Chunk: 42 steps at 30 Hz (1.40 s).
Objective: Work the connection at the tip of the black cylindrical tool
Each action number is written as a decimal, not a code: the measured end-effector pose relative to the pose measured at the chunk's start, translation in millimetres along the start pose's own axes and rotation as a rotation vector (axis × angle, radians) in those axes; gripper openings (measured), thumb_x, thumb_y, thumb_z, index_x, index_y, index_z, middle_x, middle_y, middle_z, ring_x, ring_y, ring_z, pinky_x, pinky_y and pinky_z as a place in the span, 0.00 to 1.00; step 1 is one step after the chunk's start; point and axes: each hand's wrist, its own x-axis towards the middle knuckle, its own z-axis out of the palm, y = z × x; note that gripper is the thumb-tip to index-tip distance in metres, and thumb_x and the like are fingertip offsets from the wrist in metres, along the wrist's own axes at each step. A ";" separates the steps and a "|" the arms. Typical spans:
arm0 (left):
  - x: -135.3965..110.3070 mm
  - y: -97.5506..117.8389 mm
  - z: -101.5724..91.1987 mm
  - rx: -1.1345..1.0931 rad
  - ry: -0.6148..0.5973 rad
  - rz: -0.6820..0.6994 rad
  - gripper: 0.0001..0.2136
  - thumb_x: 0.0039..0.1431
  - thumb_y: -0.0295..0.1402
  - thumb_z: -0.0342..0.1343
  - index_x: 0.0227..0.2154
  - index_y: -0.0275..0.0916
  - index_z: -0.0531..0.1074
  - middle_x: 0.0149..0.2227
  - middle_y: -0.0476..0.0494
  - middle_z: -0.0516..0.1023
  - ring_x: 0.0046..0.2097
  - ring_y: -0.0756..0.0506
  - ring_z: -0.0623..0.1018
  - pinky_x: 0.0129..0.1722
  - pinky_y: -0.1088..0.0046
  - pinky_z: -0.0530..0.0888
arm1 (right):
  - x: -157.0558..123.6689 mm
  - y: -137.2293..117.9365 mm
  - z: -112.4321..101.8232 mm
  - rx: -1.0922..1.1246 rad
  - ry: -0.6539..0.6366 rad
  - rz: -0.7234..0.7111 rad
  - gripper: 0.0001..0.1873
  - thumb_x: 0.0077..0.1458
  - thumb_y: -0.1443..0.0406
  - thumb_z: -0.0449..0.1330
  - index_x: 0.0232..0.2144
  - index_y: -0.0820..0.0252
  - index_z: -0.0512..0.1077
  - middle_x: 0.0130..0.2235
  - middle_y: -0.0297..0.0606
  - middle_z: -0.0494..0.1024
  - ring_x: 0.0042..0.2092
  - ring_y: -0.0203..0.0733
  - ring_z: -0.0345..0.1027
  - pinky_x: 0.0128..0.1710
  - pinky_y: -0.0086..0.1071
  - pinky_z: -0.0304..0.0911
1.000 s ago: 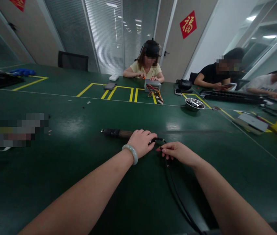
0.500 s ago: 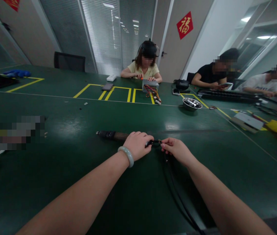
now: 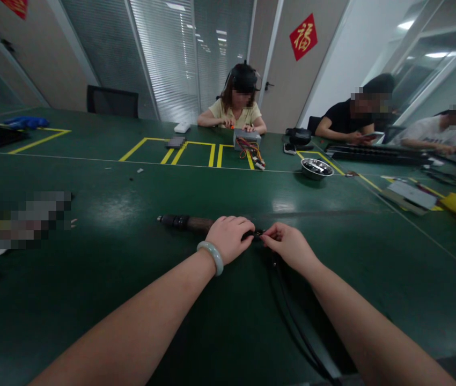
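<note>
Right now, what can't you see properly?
In the head view:
Dark tool: right part hidden by the left hand.
Small dark part in the right hand: too small, partly covered by that hand.
Black cable: cut off by the bottom edge.
Metal bowl: contents too small to tell.

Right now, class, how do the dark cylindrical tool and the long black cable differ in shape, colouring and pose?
The tool is thick and straight; the cable is thin and curved. The tool has a brownish section beside its black end, while the cable looks black throughout. The tool lies crosswise, partly covered by the left hand; the cable's long run is uncovered, bending toward the near edge. Both look dark against the green table.
</note>
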 end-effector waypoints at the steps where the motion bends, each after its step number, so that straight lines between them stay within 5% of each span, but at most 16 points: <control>1: 0.0 -0.3 0.2 -0.002 0.001 -0.001 0.06 0.60 0.36 0.52 0.38 0.45 0.71 0.43 0.50 0.75 0.44 0.44 0.73 0.43 0.64 0.66 | -0.3 -0.2 -0.4 -0.034 0.006 -0.009 0.09 0.51 0.58 0.59 0.30 0.59 0.71 0.27 0.32 0.77 0.27 0.35 0.69 0.26 0.26 0.60; 11: 1.6 5.0 -0.5 0.055 -0.004 0.041 0.05 0.58 0.33 0.55 0.37 0.42 0.70 0.47 0.47 0.73 0.47 0.44 0.71 0.50 0.62 0.64 | 0.0 -1.8 -1.1 -0.158 0.050 -0.018 0.08 0.51 0.59 0.59 0.29 0.57 0.72 0.27 0.31 0.77 0.27 0.35 0.69 0.25 0.27 0.59; 29: 3.6 3.1 3.0 -0.030 -0.003 -0.002 0.03 0.58 0.33 0.54 0.35 0.43 0.70 0.40 0.50 0.76 0.42 0.44 0.73 0.43 0.64 0.66 | 3.4 5.6 0.4 -0.082 -0.040 -0.028 0.08 0.54 0.59 0.58 0.33 0.57 0.71 0.30 0.33 0.78 0.30 0.36 0.71 0.29 0.28 0.60; 42: 4.2 3.7 1.4 -0.018 -0.029 -0.007 0.04 0.59 0.34 0.53 0.36 0.43 0.70 0.40 0.50 0.75 0.42 0.45 0.73 0.43 0.65 0.67 | -0.3 -4.4 3.0 -0.225 0.023 -0.081 0.07 0.55 0.60 0.57 0.33 0.56 0.72 0.31 0.33 0.77 0.31 0.37 0.70 0.30 0.29 0.60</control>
